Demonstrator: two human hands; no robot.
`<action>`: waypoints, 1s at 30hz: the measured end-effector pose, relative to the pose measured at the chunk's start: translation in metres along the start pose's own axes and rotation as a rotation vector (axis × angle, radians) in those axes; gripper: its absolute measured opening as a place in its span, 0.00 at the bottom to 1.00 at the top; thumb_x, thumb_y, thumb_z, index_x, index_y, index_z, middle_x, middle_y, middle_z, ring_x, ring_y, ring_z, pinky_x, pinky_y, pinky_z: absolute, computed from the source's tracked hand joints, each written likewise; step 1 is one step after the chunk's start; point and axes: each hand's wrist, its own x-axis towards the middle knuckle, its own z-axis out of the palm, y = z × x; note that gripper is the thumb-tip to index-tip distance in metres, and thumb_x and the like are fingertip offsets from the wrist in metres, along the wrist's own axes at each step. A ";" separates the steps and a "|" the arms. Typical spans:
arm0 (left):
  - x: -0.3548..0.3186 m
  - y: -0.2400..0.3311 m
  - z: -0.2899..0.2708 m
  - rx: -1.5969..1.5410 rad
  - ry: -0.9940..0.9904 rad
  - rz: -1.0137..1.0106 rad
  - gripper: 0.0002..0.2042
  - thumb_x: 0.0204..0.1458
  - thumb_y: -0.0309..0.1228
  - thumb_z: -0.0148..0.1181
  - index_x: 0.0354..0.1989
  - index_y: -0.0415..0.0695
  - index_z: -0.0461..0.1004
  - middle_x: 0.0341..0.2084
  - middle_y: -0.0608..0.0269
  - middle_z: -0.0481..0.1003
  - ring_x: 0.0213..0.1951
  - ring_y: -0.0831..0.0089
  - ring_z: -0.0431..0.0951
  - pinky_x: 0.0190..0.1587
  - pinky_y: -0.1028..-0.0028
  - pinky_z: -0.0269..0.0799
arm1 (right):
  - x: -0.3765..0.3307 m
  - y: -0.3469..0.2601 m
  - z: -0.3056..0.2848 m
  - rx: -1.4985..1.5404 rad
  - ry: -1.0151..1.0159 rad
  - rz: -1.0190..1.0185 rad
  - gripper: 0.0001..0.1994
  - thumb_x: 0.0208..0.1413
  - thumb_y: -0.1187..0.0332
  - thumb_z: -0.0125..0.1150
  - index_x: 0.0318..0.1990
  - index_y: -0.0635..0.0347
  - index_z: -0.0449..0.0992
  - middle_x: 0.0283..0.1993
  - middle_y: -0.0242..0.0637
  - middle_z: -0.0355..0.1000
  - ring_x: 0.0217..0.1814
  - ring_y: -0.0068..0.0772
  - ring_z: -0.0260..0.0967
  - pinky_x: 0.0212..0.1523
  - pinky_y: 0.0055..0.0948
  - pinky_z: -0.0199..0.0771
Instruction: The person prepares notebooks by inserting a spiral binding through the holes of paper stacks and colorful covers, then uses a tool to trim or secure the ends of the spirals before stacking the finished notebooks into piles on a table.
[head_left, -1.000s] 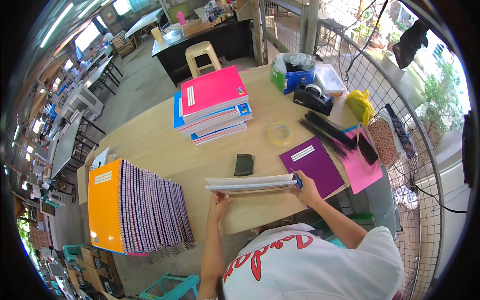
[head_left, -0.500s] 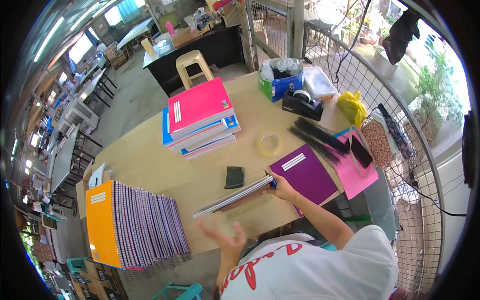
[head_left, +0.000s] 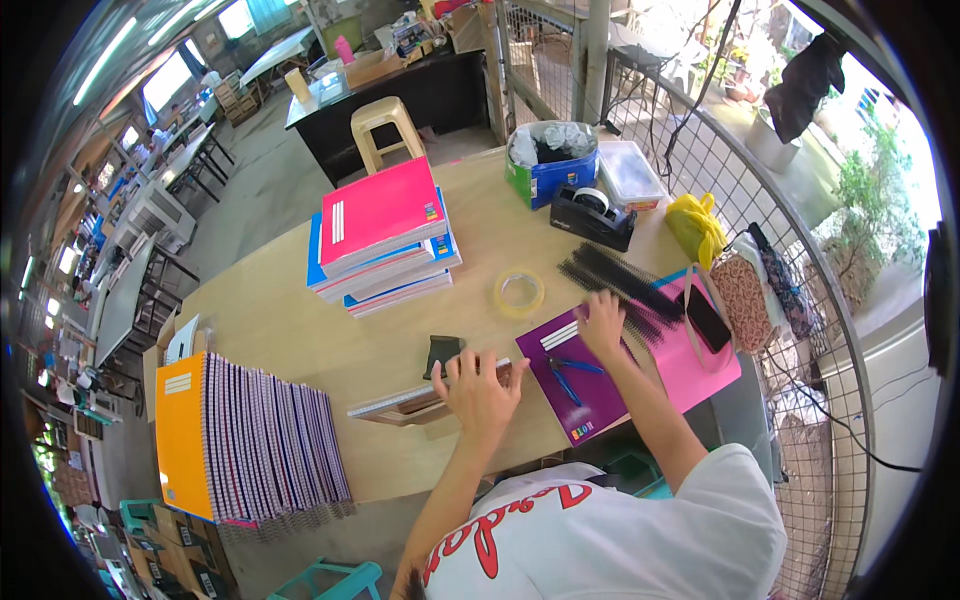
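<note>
Near the table's front edge, a thin notebook (head_left: 385,408) stands on its long edge, bound side up. My left hand (head_left: 478,398) rests over its right part, fingers curled across the top and partly hiding it. My right hand (head_left: 602,328) is above the far edge of a purple notebook (head_left: 553,402), its fingers apart and holding nothing I can see. Blue-handled pliers (head_left: 568,378) lie on that purple cover. Just beyond this hand is a bunch of black binding coils (head_left: 610,275). Behind my left hand is a small dark green block (head_left: 441,352).
A tall stack of coil-bound notebooks (head_left: 270,430) with an orange cover stands at left. Pink and blue books (head_left: 385,215) are piled farther back. A tape roll (head_left: 519,294), tape dispenser (head_left: 592,220), blue-green box (head_left: 550,180) and phone (head_left: 706,320) on a pink sheet lie around.
My right hand has let go of the pliers, now on the purple notebook, and moved toward the coils. My left hand has come up onto the standing notebook.
</note>
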 end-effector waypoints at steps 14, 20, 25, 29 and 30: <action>0.010 0.004 0.002 -0.189 0.030 -0.082 0.16 0.46 0.40 0.67 0.41 0.48 0.75 0.39 0.63 0.75 0.39 0.64 0.73 0.47 0.59 0.59 | 0.114 0.043 -0.049 0.397 -0.256 -0.195 0.16 0.53 0.79 0.60 0.51 0.60 0.72 0.45 0.47 0.75 0.47 0.54 0.75 0.46 0.41 0.76; -0.004 -0.026 -0.011 -0.439 -0.093 -0.001 0.11 0.47 0.26 0.68 0.39 0.50 0.76 0.37 0.66 0.73 0.42 0.64 0.73 0.48 0.58 0.60 | 0.085 -0.045 -0.136 0.834 -0.625 -0.623 0.15 0.52 0.76 0.65 0.49 0.56 0.82 0.39 0.43 0.77 0.38 0.45 0.76 0.42 0.38 0.75; -0.040 -0.018 -0.010 -0.294 -0.015 0.063 0.10 0.45 0.22 0.65 0.36 0.52 0.80 0.34 0.70 0.73 0.40 0.67 0.73 0.47 0.62 0.58 | 0.036 -0.096 -0.155 0.755 -0.696 -0.733 0.21 0.53 0.78 0.64 0.56 0.55 0.79 0.32 0.40 0.74 0.33 0.40 0.73 0.39 0.36 0.74; -0.062 -0.021 -0.002 -0.271 0.105 0.155 0.15 0.42 0.23 0.66 0.40 0.54 0.82 0.33 0.72 0.73 0.39 0.71 0.73 0.47 0.65 0.56 | 0.014 -0.101 -0.148 0.837 -0.704 -0.691 0.15 0.53 0.77 0.65 0.49 0.56 0.80 0.34 0.36 0.77 0.33 0.39 0.73 0.37 0.34 0.76; -0.064 -0.021 -0.002 -0.271 0.105 0.151 0.15 0.42 0.23 0.66 0.40 0.54 0.82 0.33 0.72 0.73 0.39 0.71 0.73 0.47 0.65 0.56 | 0.013 -0.103 -0.149 0.828 -0.798 -0.629 0.13 0.52 0.77 0.65 0.46 0.57 0.80 0.34 0.36 0.77 0.33 0.38 0.74 0.36 0.34 0.77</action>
